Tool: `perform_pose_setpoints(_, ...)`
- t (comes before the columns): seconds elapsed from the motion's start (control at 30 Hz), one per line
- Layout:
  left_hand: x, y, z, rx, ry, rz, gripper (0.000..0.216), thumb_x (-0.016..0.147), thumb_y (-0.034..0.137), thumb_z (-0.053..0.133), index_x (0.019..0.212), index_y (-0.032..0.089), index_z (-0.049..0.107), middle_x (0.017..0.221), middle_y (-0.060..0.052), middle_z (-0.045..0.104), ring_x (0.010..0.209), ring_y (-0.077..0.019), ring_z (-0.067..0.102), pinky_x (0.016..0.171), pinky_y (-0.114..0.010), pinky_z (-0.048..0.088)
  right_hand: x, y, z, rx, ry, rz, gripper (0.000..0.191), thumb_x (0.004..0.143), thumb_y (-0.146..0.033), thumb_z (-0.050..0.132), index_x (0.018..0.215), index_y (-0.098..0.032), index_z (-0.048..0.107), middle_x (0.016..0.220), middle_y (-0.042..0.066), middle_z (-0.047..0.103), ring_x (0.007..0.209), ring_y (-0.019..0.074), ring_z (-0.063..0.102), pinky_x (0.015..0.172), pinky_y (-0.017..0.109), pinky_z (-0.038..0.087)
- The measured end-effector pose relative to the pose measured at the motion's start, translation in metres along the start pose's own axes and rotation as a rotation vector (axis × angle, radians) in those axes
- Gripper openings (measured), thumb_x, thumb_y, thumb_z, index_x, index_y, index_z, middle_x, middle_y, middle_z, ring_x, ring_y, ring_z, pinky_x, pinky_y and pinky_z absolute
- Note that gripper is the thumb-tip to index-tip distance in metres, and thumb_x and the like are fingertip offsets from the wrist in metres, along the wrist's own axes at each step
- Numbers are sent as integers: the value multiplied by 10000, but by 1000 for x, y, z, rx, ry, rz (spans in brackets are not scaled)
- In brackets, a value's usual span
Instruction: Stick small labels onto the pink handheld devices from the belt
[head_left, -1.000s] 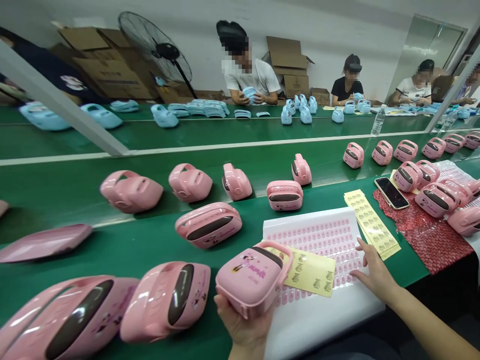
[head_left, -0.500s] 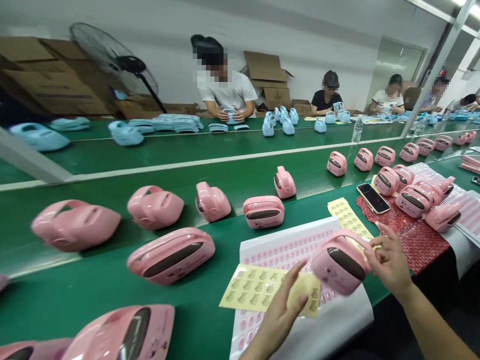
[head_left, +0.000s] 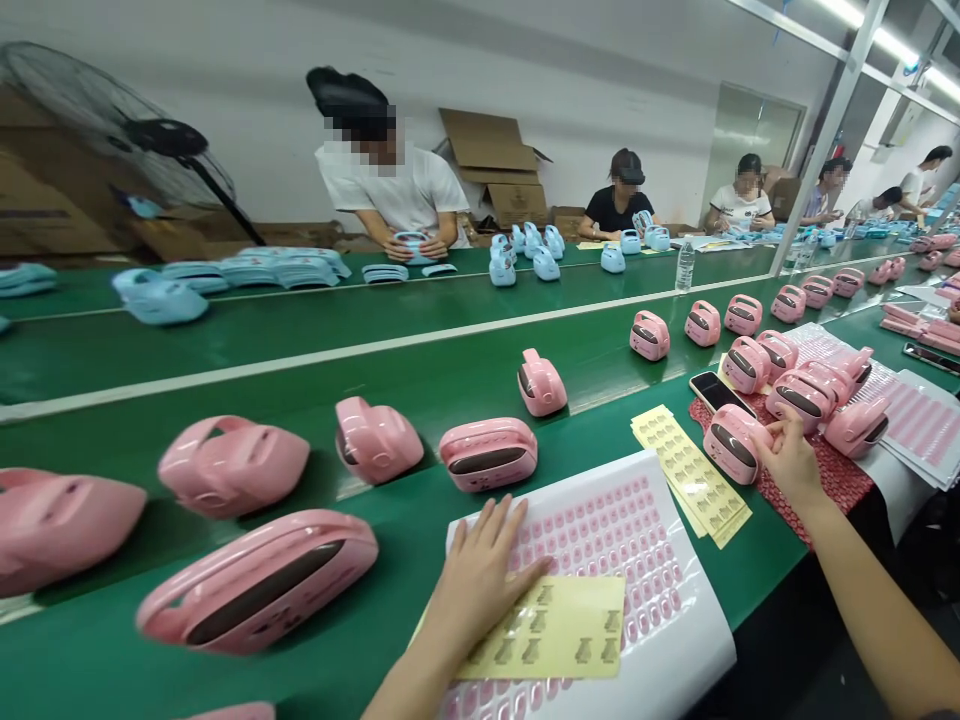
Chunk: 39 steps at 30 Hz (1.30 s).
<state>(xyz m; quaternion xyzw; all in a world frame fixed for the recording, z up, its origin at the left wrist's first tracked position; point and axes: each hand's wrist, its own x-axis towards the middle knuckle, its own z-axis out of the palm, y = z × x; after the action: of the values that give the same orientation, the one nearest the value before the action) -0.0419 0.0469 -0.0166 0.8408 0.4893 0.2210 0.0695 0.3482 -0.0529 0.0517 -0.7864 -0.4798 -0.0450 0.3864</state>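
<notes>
Pink case (head_left: 731,443) in right hand (head_left: 787,458)

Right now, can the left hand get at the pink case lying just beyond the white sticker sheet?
Probably yes: the left hand rests flat on the sticker sheet, and the pink case lies just past its fingertips with only bare green belt between.

You face a white wall (head_left: 600,80), stacked cardboard boxes (head_left: 491,165), a standing fan (head_left: 127,140) and ceiling strip lights (head_left: 862,20).

The green counter (head_left: 390,560) carries many pink cases (head_left: 487,453), a white sheet of pink stickers (head_left: 660,600), yellow label sheets (head_left: 690,475), a phone (head_left: 712,392), a red mat (head_left: 832,480) and a water bottle (head_left: 684,265).
</notes>
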Motion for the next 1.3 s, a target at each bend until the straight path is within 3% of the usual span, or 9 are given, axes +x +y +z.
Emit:
perform_pose_setpoints(0.13,1,9,5,8,-58,37,711,630,607,568,1213,200,538,1302,-179,513,1220,-381,420,1005,-551,250,-9,-10,-6,-105,45,-43,612,824,-470,427,1297,-108,289,947,151,555,783,293,581,667,433,475)
perform_pose_setpoints(0.23,0,13,4,25,-75,36,703,657,599,553,1226,186,526,1295,-186,518,1219,-376,424,1006,-550,253,-23,-32,6,-31,50,-116,598,827,-447,444,1298,-103,307,1083,205,490,918,308,547,772,450,462)
perform_pose_setpoints(0.33,0,16,-2,49,-101,41,693,679,582,545,1231,163,521,1287,-201,521,1209,-377,435,1005,-551,258,-37,-57,39,177,-290,-136,588,808,-359,492,1318,-144,293,1050,151,537,947,268,551,855,427,440)
perform_pose_setpoints(0.4,-1,18,-5,54,-118,39,673,685,560,551,1235,173,518,1285,-194,525,1203,-374,443,1003,-547,265,-44,-67,64,265,-542,-5,682,767,-307,539,1353,-144,231,949,104,582,886,254,580,843,436,447)
perform_pose_setpoints(0.53,-4,22,-7,36,-133,22,664,677,541,570,1247,207,501,1316,-173,501,1230,-372,408,998,-564,258,-52,-67,95,633,-763,204,817,762,-288,534,1405,-160,47,919,64,624,863,223,617,855,432,453)
perform_pose_setpoints(0.67,-3,31,-5,-11,-113,32,684,655,542,598,1223,169,519,1297,-197,509,1221,-382,408,993,-585,252,-57,-67,94,766,-708,155,863,700,-345,606,1408,-244,123,1290,93,480,1258,226,379,1064,441,240)
perform_pose_setpoints(0.8,3,41,-9,-50,-112,32,710,634,584,614,1196,157,537,1182,-192,589,1096,-351,524,988,-560,287,-59,-74,84,769,-635,62,830,708,-369,583,1410,-240,158,1446,75,285,1371,202,124,1109,418,106)
perform_pose_setpoints(1.03,9,51,-14,-71,-60,96,598,666,574,612,1097,160,602,964,-141,678,886,-308,609,803,-443,454,-61,-75,88,802,-556,94,796,716,-360,560,1406,-244,180,1469,45,240,1378,193,77,1113,411,125)
perform_pose_setpoints(1.3,12,54,-1,-33,-30,38,511,694,665,509,808,185,643,720,-91,678,669,-256,613,636,-355,424,-61,-73,100,730,-484,124,743,738,-336,541,1394,-216,213,1387,89,379,1344,229,222,1074,429,245)
